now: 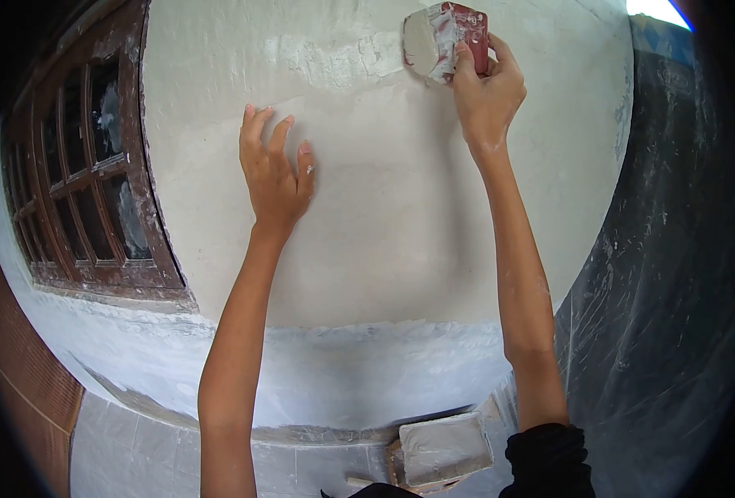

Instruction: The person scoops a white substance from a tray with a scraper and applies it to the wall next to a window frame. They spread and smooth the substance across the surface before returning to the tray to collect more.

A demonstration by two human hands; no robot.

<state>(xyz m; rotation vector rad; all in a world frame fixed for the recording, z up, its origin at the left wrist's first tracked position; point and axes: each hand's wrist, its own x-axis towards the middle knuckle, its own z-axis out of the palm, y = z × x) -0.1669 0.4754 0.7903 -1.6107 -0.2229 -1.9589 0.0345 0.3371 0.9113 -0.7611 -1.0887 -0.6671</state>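
My right hand grips a red plaster spreader high on the wall, thumb on its near face. Thick pale plaster coats the spreader's left side, which lies right at the wall surface. Lower and to the left, my left hand is raised in front of the wall with its fingers apart and nothing in them. A speck of plaster sits on its thumb. The wall carries a smooth beige coat, while a rougher, shinier patch shows left of the spreader.
A brown wooden window with small panes borders the plaster on the left. Below runs a whitish-blue wall band. A tub of plaster stands on the grey tiled floor. Dark plastic sheeting covers the right side.
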